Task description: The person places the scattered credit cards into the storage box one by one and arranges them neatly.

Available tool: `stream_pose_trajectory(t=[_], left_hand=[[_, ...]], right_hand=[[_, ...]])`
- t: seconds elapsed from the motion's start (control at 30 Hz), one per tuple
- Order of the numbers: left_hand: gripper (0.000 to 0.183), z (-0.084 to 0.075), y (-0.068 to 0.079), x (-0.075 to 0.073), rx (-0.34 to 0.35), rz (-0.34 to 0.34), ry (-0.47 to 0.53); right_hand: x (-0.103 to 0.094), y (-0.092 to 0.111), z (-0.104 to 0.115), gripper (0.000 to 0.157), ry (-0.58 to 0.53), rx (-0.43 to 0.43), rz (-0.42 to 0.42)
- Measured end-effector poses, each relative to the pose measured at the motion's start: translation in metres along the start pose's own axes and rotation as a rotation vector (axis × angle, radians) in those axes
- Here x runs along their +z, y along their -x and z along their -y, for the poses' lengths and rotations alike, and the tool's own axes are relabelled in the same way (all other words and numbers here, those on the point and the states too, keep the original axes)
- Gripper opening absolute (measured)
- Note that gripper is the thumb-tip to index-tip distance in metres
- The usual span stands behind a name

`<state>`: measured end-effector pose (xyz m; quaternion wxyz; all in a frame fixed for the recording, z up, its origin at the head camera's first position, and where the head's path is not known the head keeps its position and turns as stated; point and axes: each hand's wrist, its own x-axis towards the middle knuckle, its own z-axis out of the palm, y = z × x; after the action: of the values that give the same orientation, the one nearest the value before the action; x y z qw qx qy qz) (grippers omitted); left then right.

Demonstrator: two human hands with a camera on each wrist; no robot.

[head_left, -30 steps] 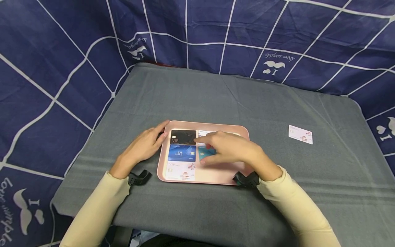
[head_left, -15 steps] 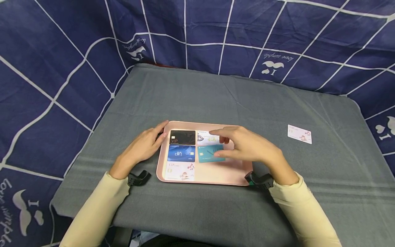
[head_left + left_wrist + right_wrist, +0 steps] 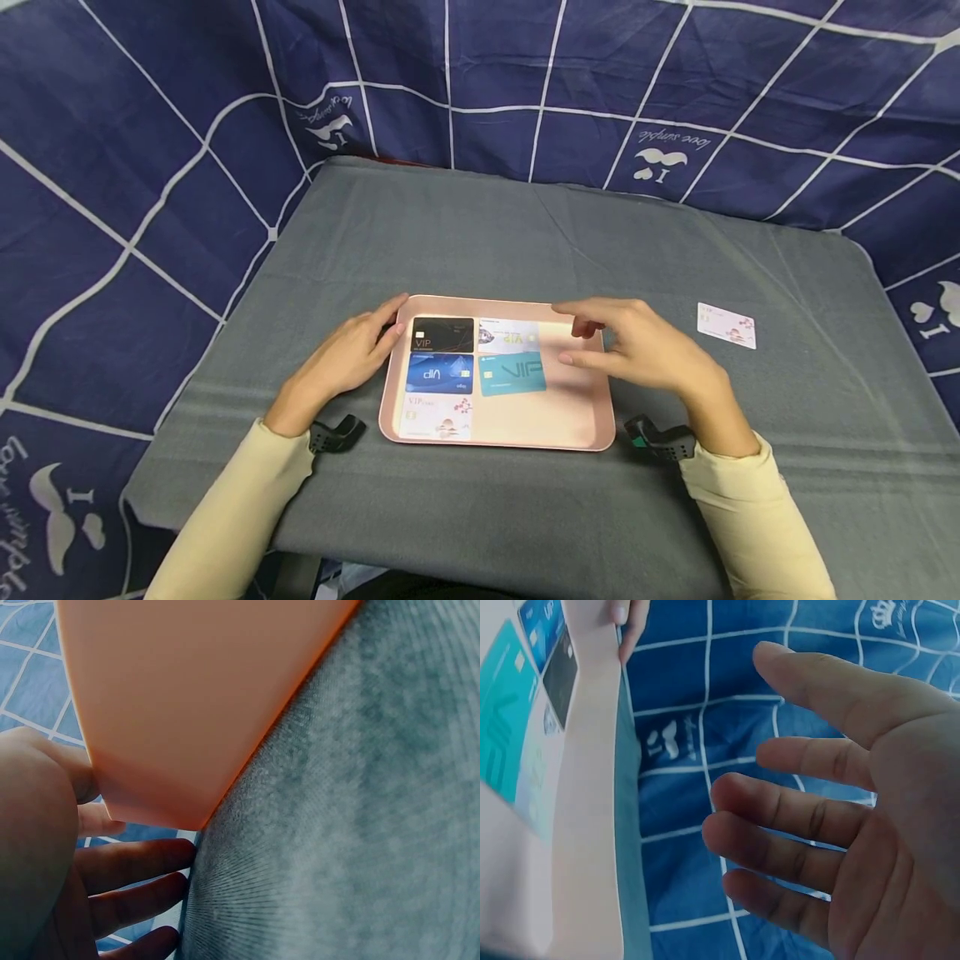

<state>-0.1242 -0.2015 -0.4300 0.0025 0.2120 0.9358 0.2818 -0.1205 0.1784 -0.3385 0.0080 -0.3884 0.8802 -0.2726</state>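
Note:
My left hand point(image 3: 348, 354) rests at the left edge of a pink rectangular tray point(image 3: 498, 442), its thumb and index finger touching the rim near the far left corner. My right hand point(image 3: 652, 346) is over the tray's right end, fingers spread and apart, holding nothing. In the tray's left column lie a black VIP card point(image 3: 442, 335), a blue VIP card point(image 3: 438, 373) and a white card with pink flowers point(image 3: 437, 417). Beside them are a white VIP card point(image 3: 508, 336) and, below it, a slightly tilted teal VIP card point(image 3: 513, 373).
Another white card with pink flowers point(image 3: 726, 325) lies on the grey cloth-covered table point(image 3: 480, 225), right of the tray. Blue cloth with white grid lines point(image 3: 495, 67) hangs behind and at the left. A black wrist camera point(image 3: 660, 437) sits below the right hand.
My right hand has moved right, away from the black card and off the white and teal VIP cards, which now show fully. The left hand and the tray have stayed in place.

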Motion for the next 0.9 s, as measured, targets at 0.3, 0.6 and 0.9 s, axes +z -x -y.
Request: stream_pose_trajectory(t=[0.3,0.6,0.9], left_hand=[[0.048,0.001,0.000,0.001,0.005,-0.007,0.004],[0.048,0.003,0.001,0.002,-0.002,-0.001,0.016],[0.048,0.003,0.001,0.002,0.005,0.002,0.017]], right_hand=[[-0.012,0.021,-0.014,0.049,0.021,0.072,-0.060],[-0.027,0.032,-0.022,0.051,0.052,0.186,-0.068],[-0.038,0.046,-0.042,0.063,0.084,0.171,-0.167]])
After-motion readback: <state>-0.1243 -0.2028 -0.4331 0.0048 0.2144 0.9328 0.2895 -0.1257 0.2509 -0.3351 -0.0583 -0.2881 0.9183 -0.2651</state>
